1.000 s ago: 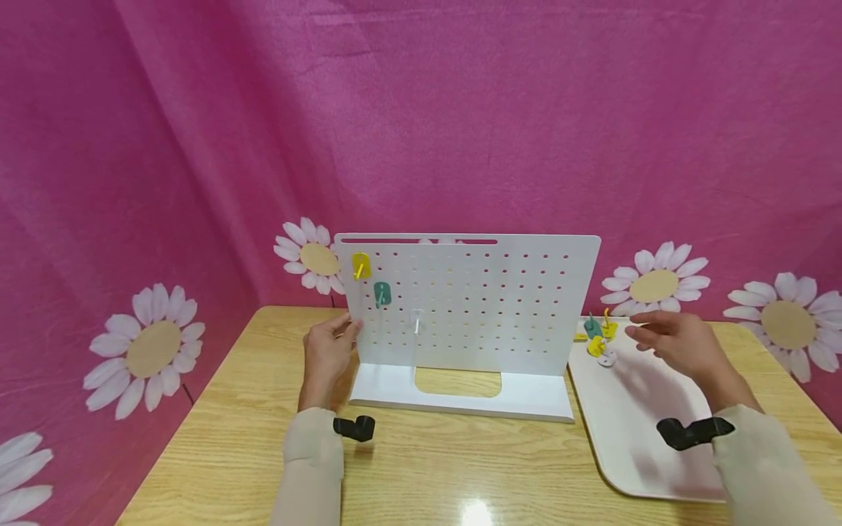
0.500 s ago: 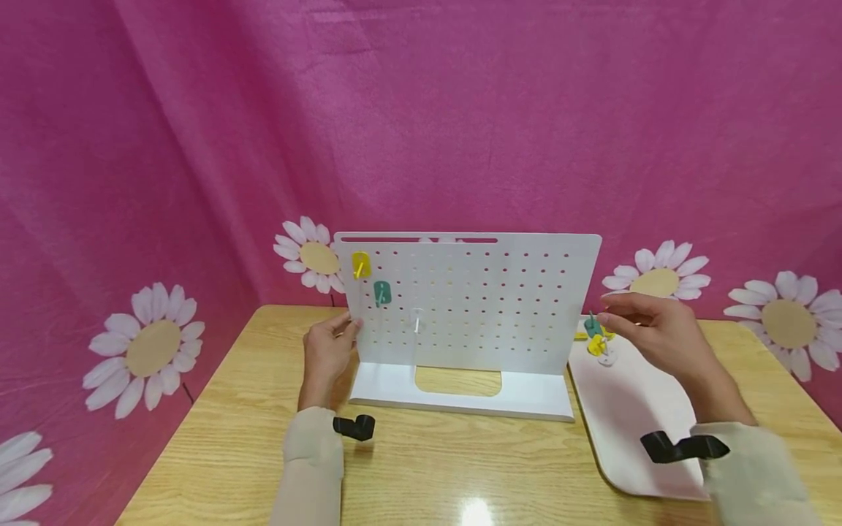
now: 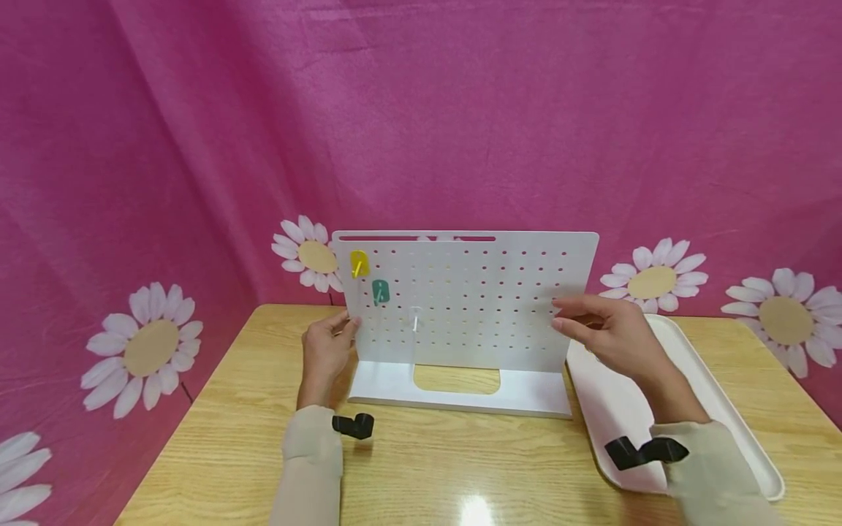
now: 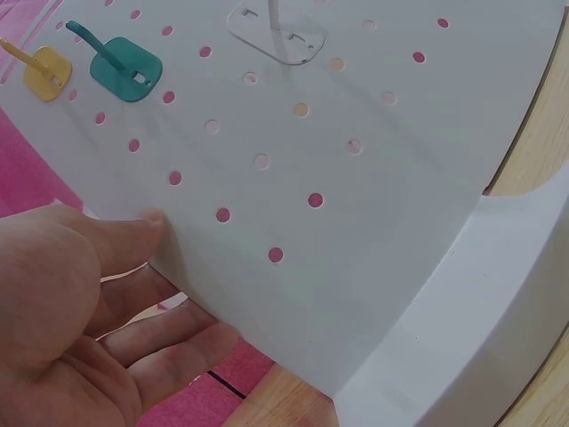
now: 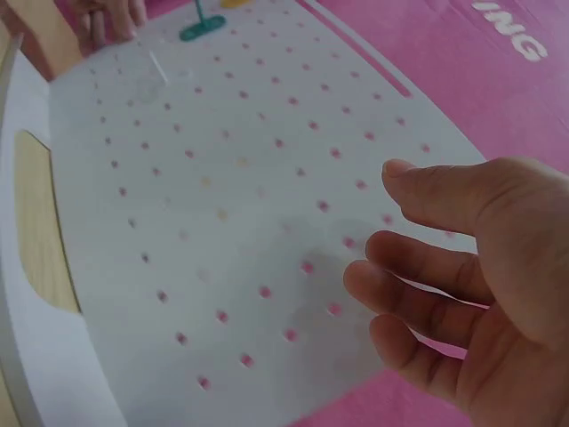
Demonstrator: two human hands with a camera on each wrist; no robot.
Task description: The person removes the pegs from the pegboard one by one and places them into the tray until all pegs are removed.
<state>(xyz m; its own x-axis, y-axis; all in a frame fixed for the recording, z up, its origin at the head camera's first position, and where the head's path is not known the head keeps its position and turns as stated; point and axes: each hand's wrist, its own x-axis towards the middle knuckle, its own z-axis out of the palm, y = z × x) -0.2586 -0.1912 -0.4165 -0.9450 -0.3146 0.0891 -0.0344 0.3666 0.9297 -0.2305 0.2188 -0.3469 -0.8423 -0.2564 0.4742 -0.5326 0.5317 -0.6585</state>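
A white pegboard stands upright on its own base. My left hand pinches its left edge, the thumb lying on the front face and the other fingers reaching behind. A yellow hook, a green hook and a clear hook are mounted on the board, stepping down from the upper left. My right hand hovers in front of the board's right side. In the right wrist view, its fingers are loosely bent, with nothing between them and the thumb.
A white tray lies on the wooden table to the right of the board, partly under my right arm. Its left back corner is hidden by my right hand. A pink curtain with daisies hangs behind the table.
My right hand has moved left, from over the loose hooks in the tray to the front of the pegboard. It now covers those hooks. My left hand has kept its place on the edge.
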